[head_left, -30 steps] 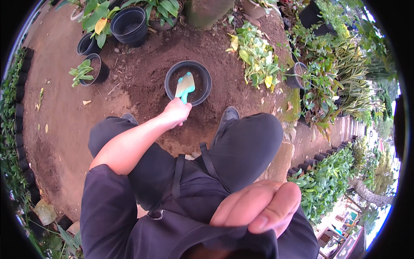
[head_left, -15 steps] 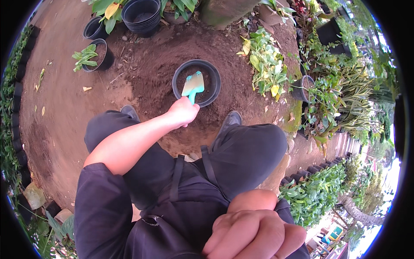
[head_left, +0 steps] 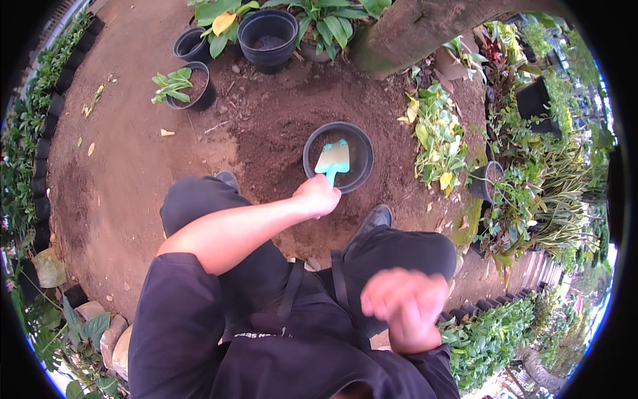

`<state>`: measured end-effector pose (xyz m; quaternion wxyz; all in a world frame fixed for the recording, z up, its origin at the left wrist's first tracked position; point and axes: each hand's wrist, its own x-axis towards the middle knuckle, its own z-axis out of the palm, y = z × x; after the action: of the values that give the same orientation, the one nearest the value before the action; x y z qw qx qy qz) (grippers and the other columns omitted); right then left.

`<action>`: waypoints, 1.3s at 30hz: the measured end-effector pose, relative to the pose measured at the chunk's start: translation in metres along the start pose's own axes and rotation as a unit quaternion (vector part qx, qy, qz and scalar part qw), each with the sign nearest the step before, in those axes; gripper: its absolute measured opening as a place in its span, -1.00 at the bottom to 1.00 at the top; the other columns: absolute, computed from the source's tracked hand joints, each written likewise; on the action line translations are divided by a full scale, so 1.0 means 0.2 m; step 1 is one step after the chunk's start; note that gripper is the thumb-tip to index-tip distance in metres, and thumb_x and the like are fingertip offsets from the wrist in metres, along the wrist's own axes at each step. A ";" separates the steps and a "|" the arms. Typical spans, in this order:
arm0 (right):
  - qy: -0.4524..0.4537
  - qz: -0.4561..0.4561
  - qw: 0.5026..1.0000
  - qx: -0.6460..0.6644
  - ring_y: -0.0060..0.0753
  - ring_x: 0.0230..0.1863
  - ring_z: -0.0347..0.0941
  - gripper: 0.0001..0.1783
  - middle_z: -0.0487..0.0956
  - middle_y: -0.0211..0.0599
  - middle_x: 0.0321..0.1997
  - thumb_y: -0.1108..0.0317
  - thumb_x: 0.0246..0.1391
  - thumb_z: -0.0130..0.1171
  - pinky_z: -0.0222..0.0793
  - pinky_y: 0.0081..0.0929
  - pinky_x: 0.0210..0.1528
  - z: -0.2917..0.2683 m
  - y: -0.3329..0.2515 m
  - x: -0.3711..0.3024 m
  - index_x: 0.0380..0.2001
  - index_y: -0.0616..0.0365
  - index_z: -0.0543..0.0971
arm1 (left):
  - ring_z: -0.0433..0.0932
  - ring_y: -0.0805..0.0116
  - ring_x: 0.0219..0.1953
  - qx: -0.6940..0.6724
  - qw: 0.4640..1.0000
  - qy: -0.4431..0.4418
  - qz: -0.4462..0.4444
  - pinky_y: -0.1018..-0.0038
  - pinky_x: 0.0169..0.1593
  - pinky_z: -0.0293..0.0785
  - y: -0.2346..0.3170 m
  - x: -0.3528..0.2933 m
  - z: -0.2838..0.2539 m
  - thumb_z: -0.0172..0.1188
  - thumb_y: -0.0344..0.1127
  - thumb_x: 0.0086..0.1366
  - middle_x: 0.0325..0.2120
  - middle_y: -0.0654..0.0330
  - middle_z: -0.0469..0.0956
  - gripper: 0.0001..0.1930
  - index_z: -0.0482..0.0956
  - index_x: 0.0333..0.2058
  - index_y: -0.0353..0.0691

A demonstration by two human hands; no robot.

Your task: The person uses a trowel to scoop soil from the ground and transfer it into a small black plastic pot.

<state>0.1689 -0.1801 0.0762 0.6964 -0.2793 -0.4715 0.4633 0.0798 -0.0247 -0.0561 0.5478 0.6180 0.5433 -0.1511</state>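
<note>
My left hand (head_left: pixel 319 196) grips trowel (head_left: pixel 334 158), blade over black pot (head_left: pixel 362 159) on soil (head_left: pixel 279 120). Right hand (head_left: pixel 407 302) blurred near knee (head_left: pixel 435 251); cannot tell if holding anything. Judge step as trowel work at pot; next move calls for steady wrist, clearing rim. Shoe (head_left: pixel 377 223) crowds near side. Stacked pots (head_left: pixel 268 41), potted plant (head_left: pixel 174 85) beyond, left; leafy vines (head_left: pixel 438 143) right.

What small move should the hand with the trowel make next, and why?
I'd suggest the left hand swing the trowel sideways to the soil left of the pot. The trowel, seen against the pot's mouth, carries no visible heap, and that soil looks loose and close by.
</note>
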 end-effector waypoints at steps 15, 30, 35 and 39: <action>0.090 0.640 0.722 -0.245 -0.37 -0.60 0.45 -0.63 0.51 -0.25 -0.60 0.14 0.20 -0.15 0.39 -0.35 -0.45 -0.55 0.74 0.12 -0.39 0.23 0.49 | 0.56 0.30 -0.54 0.095 0.984 -0.111 0.100 0.35 -0.40 0.47 0.00 -0.05 0.04 -0.09 -0.10 0.24 -0.45 0.04 0.55 -0.63 0.44 -0.22 -0.32; 0.037 0.449 0.717 -0.532 0.07 -0.10 0.46 -0.62 0.54 0.13 -0.27 0.22 0.05 0.02 0.32 -0.16 -0.05 -0.49 0.58 0.17 -0.16 0.27 0.49 | 0.50 0.07 -0.07 0.150 0.971 0.179 -0.051 0.19 -0.02 0.40 -0.07 0.24 -0.12 -0.14 -0.11 0.28 -0.14 -0.01 0.51 -0.60 0.32 -0.04 -0.28; 0.008 0.451 0.716 -0.533 0.06 -0.11 0.46 -0.64 0.54 0.10 -0.27 0.21 0.05 0.02 0.33 -0.18 -0.04 -0.46 0.57 0.20 -0.16 0.24 0.50 | 0.49 0.05 -0.06 0.125 0.971 0.198 -0.043 0.18 -0.02 0.40 -0.11 0.31 -0.11 -0.20 -0.15 0.32 -0.13 -0.01 0.50 -0.64 0.33 -0.04 -0.26; -0.002 0.473 0.703 -0.530 0.05 -0.11 0.46 -0.64 0.55 0.07 -0.26 0.19 0.06 -0.01 0.33 -0.16 -0.04 -0.50 0.58 0.18 -0.18 0.21 0.51 | 0.49 -0.03 -0.10 0.118 0.967 0.224 -0.017 0.10 -0.04 0.39 -0.11 0.36 -0.09 -0.20 -0.15 0.31 -0.19 -0.10 0.51 -0.64 0.34 -0.05 -0.26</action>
<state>0.2207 -0.0943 -0.0459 0.1214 -0.7879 -0.4468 0.4061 0.0800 0.0232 -0.1166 0.3325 0.6872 0.6408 -0.0814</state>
